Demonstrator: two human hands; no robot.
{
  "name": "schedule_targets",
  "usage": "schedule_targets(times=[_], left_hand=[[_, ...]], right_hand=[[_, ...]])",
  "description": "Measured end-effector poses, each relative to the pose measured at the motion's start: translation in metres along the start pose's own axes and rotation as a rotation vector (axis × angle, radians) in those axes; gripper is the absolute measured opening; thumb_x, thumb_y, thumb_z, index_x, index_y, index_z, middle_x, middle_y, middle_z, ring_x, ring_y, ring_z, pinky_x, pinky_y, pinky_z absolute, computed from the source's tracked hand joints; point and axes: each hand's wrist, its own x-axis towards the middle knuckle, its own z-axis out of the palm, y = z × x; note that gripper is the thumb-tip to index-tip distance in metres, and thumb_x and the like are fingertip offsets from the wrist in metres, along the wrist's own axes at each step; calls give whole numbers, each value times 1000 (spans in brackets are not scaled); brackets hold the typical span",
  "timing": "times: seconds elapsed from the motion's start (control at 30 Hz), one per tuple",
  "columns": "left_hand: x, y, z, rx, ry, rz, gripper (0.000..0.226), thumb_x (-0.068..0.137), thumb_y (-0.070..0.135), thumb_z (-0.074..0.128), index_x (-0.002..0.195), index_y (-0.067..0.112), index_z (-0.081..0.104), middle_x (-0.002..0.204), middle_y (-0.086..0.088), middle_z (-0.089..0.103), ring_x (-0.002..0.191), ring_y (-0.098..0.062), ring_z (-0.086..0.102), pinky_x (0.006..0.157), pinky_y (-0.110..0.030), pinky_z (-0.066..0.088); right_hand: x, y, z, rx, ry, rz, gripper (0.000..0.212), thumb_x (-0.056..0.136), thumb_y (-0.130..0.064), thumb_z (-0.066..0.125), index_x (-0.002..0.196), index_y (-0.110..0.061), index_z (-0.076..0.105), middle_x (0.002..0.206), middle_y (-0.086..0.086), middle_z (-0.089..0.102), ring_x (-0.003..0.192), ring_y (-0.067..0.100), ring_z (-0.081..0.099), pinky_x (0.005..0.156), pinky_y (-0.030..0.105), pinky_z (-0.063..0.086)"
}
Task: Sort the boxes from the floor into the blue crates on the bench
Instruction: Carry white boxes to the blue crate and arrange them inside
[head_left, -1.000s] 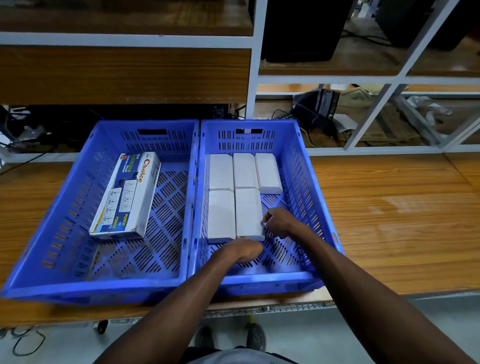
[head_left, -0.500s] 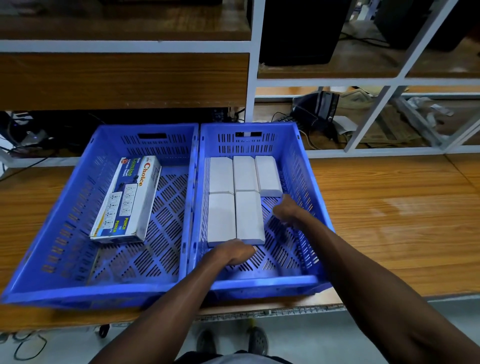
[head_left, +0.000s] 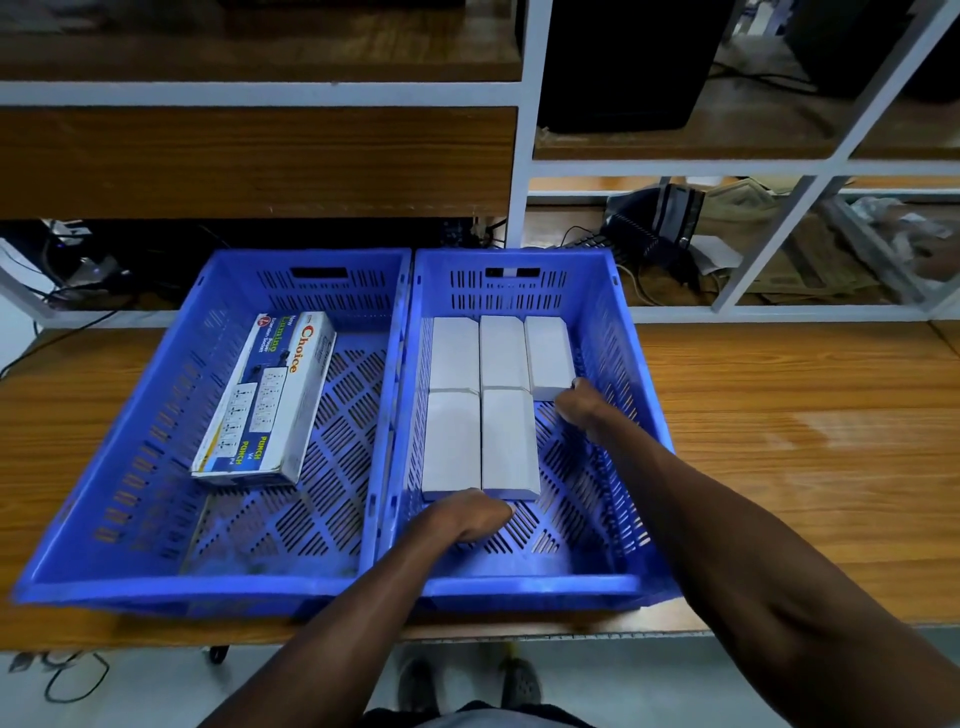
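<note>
Two blue crates sit side by side on the wooden bench (head_left: 779, 415), mid-frame, their long walls touching.

Left crate (head_left: 130, 441): one printed box (head_left: 270, 400), marked "Choice", lying flat and slightly angled in the upper left part of the floor. Nothing else in it.

Right crate (head_left: 613, 322): five plain white boxes, all lying flat. Back row of three: far-left box (head_left: 453, 353), middle box (head_left: 503, 353), far-right box (head_left: 549, 356), packed edge to edge. Front row of two: near-left box (head_left: 451, 447) and near-right box (head_left: 509, 441), butted against the back row and against each other. The slot in front of the far-right box shows bare crate floor.

Left hand (head_left: 467, 517) is at lower centre, inside the right crate, knuckles up, fingers curled under; it touches the near ends of the two front boxes. Whether it grips either one cannot be told, since the fingertips are hidden.

Right hand (head_left: 579, 405) is at centre right, also inside the right crate, fingers curled, meeting the near end of the far-right box at its right corner. A pinch or a mere touch cannot be told apart here.

Behind the bench, a white shelf frame (head_left: 519, 171) with dark gear and cables. Two shoes (head_left: 519, 686) show on the floor at bottom centre.
</note>
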Motion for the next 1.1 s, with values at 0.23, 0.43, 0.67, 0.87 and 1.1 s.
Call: schedule_targets(times=[0.23,0.43,0.67,0.87,1.1], left_hand=[[3,1,0,18,-5,-2,35,99,41,40,102,10,55,110,-11,55,92,-22,54,77,-34,40],[2,1,-1,-13,-2,-6,43,100,41,41,117,7,62,125,-14,61,99,-23,56,86,-36,43],[-3,2,-2,-41,24,-4,42,102,42,42,126,11,58,124,-13,56,99,-22,48,88,-33,39],[-9,7,-3,-31,36,20,44,104,40,41,130,9,58,131,-15,57,100,-23,48,86,-31,38],[-7,6,-2,-42,16,11,27,102,42,43,109,18,54,110,-6,53,96,-23,51,86,-34,41]], right_hand=[[4,1,3,38,-3,24,61,96,-8,45,155,-7,30,152,17,44,133,32,47,100,37,42],[10,4,6,28,1,23,59,97,-9,46,155,-6,31,149,16,46,129,31,50,92,33,41],[-7,3,20,-287,141,-31,52,92,-22,55,140,-5,45,148,17,38,128,40,51,98,43,47],[-36,7,33,-367,-289,54,17,96,-16,61,92,1,59,96,22,63,86,37,68,74,43,60],[-37,9,38,-392,-338,-12,18,99,-15,56,92,1,56,117,24,60,98,34,65,78,43,59]])
